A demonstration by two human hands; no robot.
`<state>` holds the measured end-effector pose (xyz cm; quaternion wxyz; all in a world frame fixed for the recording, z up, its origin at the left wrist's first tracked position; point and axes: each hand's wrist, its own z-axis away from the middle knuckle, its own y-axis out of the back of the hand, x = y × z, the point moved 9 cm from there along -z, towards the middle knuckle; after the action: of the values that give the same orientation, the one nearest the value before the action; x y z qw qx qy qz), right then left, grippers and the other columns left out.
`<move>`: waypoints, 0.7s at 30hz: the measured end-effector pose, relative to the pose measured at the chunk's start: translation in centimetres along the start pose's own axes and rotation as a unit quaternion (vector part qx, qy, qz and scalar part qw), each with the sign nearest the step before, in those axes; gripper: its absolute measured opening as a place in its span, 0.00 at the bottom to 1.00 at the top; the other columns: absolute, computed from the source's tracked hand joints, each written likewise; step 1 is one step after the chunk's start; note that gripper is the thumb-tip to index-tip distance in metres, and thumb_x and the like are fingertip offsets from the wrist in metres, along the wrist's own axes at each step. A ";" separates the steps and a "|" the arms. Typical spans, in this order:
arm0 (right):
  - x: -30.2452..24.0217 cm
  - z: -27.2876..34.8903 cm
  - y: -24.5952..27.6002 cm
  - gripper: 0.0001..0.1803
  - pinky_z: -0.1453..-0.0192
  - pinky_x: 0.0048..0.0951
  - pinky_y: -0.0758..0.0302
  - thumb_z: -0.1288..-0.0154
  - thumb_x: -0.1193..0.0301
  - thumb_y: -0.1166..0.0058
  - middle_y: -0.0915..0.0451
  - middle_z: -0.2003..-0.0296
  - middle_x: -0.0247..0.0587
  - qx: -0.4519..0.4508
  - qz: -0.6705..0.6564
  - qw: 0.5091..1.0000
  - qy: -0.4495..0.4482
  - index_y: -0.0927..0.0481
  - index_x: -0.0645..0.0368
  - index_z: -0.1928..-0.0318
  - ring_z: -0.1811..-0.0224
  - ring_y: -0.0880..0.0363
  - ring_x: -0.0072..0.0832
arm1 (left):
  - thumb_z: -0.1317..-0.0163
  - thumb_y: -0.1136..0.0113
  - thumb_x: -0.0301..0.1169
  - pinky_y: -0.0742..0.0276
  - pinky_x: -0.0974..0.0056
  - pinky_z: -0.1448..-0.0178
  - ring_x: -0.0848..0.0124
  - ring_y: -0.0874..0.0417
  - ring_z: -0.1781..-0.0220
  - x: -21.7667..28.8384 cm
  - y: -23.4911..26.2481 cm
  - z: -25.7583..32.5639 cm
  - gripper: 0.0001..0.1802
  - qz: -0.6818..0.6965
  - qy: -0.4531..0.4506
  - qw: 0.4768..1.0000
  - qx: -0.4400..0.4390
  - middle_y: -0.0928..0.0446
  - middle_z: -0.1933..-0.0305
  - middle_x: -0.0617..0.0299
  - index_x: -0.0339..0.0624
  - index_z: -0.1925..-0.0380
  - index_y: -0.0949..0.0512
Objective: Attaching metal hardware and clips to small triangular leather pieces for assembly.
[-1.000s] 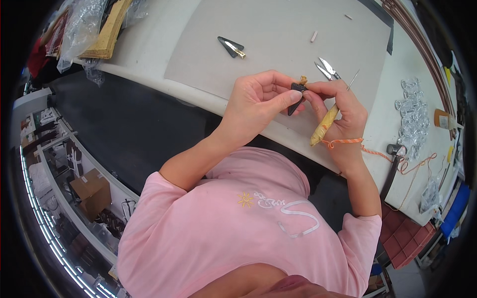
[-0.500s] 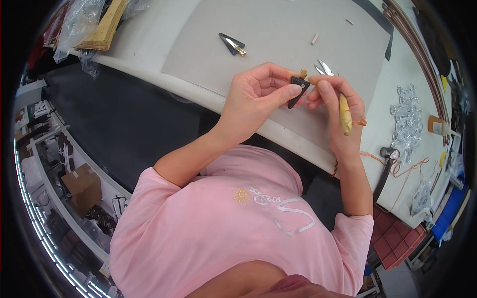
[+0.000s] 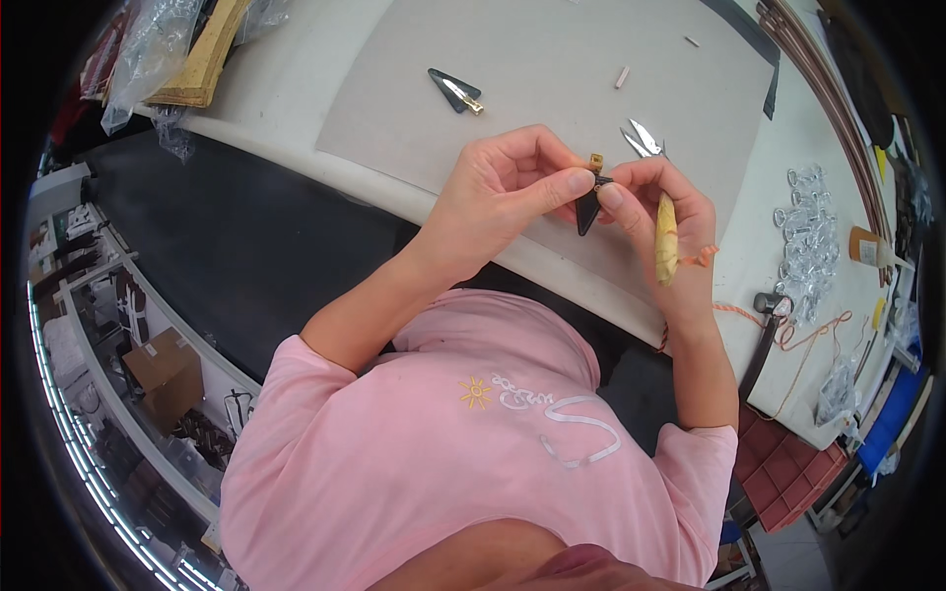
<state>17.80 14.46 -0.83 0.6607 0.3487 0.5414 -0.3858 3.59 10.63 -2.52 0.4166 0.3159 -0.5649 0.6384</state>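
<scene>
My left hand (image 3: pixel 503 192) pinches a small black triangular hair clip (image 3: pixel 587 213) by its wide end, with the thumb in front. The clip's gold metal end (image 3: pixel 596 163) sticks up past the fingers, and the black point hangs down. My right hand (image 3: pixel 685 212) meets it from the other side, thumb and forefinger closed on the same piece. Tucked in the right hand is a slim tool with a yellow wrapped handle (image 3: pixel 667 241); its tip is hidden. Farther left on the grey mat lies a second black triangular hair clip (image 3: pixel 455 91) with a gold metal part.
Open-bladed snips (image 3: pixel 643 140) lie just beyond my right hand. Two small pale sticks, one a pink stub (image 3: pixel 622 77), rest on the grey mat (image 3: pixel 512 59). To the right are a pile of metal rings (image 3: pixel 806 236), a hammer (image 3: pixel 773 303) and orange cord (image 3: pixel 813 328).
My right thumb and forefinger have come down onto the black clip. The clip has turned to hang more upright, and the yellow handle has shifted slightly left and down.
</scene>
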 end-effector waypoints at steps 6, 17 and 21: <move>0.8 -0.7 -0.7 0.08 0.59 0.21 0.25 0.29 0.71 0.38 0.19 0.69 0.31 -0.024 -0.098 0.993 -0.063 0.18 0.63 0.59 0.66 0.22 0.15 | 0.30 0.37 0.27 0.17 0.70 0.55 0.78 0.16 0.60 0.2 0.0 0.7 0.06 -0.002 -0.054 0.998 0.043 0.17 0.61 0.60 0.35 0.63 0.21; 0.0 -0.6 0.2 0.09 0.57 0.21 0.23 0.29 0.70 0.38 0.19 0.68 0.32 0.017 -0.036 0.999 -0.006 0.18 0.64 0.57 0.65 0.22 0.17 | 0.29 0.41 0.29 0.17 0.66 0.46 0.73 0.15 0.53 0.0 0.0 0.2 0.11 0.029 0.002 0.999 0.017 0.16 0.54 0.59 0.35 0.51 0.19; -0.1 -0.7 0.2 0.09 0.57 0.21 0.22 0.29 0.70 0.38 0.19 0.68 0.32 0.034 -0.046 0.998 -0.008 0.19 0.64 0.57 0.64 0.22 0.17 | 0.29 0.40 0.29 0.19 0.67 0.46 0.75 0.17 0.53 0.0 0.1 0.0 0.09 0.028 0.004 0.999 0.034 0.16 0.55 0.61 0.37 0.53 0.18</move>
<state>17.63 15.18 -0.81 0.6343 0.3429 0.5379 -0.4368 3.49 10.64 -2.53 0.3903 0.3116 -0.5494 0.6699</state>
